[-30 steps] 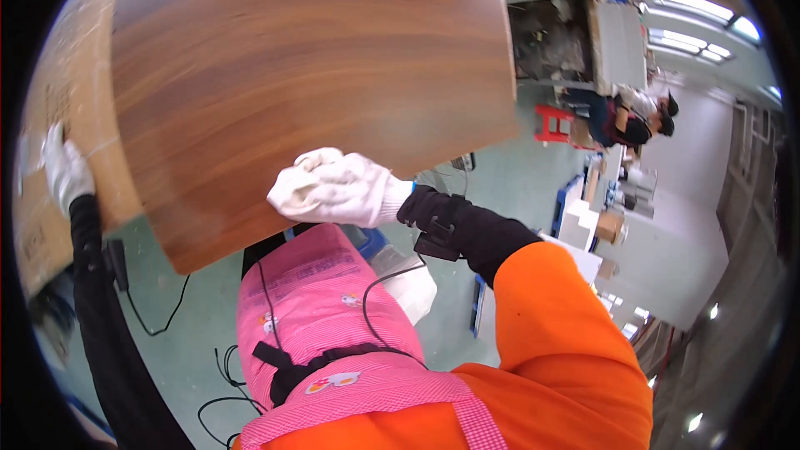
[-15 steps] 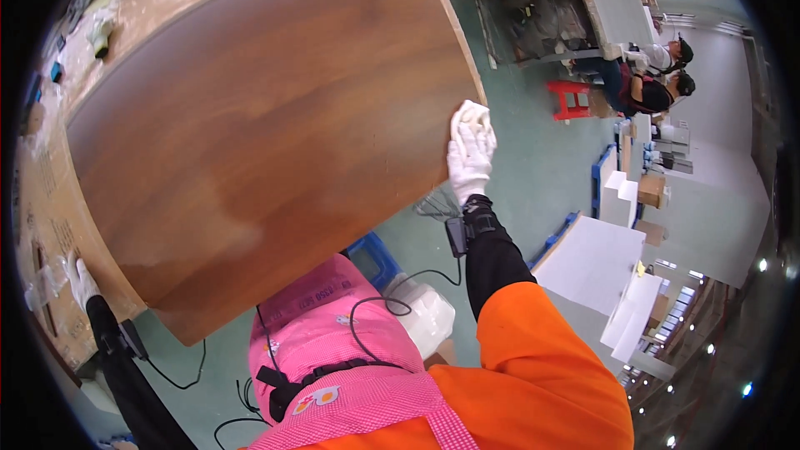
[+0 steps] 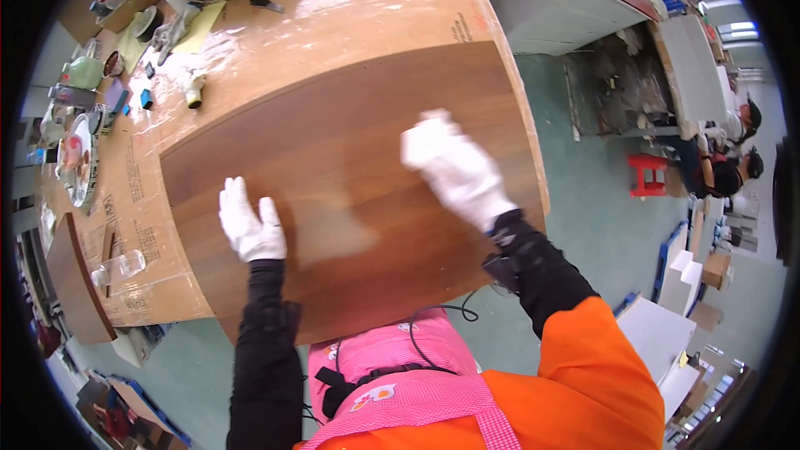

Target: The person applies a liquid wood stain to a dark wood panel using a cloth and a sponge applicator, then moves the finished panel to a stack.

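Note:
A brown wood-grain panel lies flat on the workbench, its near edge against my pink apron. My left hand, in a white glove, is over the left part of the panel with its fingers stretched out and nothing in them. My gloved right hand is over the right part, smeared by motion. Its fingers are closed on a bunched white cloth, which blends with the glove. Between the hands a pale, shiny patch shows on the wood.
Brown paper under clear film covers the workbench. A small bottle, a blue block and several containers stand at the left. A smaller brown board lies by the left edge. Across the aisle are a red stool and two people.
My right hand has moved from the panel's right edge inward with the cloth. My left hand has come from the bench's left edge onto the panel. The view has shifted, showing more bench.

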{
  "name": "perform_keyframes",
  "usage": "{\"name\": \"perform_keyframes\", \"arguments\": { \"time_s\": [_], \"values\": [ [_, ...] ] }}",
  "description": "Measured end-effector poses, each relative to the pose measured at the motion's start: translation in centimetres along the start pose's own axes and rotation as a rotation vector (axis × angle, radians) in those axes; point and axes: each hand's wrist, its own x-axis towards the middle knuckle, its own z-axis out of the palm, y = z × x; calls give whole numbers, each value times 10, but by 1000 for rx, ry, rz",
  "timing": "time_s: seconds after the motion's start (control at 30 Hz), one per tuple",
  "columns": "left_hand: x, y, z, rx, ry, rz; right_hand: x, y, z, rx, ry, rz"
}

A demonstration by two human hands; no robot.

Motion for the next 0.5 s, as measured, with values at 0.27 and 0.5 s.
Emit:
{"name": "perform_keyframes", "arguments": {
  "time_s": [0.27,0.5],
  "values": [
    [-21,26,44,235,-94,-240,168,-103,161,317,-315,-119],
    [-18,30,36,249,-91,-215,201,-39,179,268,131,-84]
  ]
}}
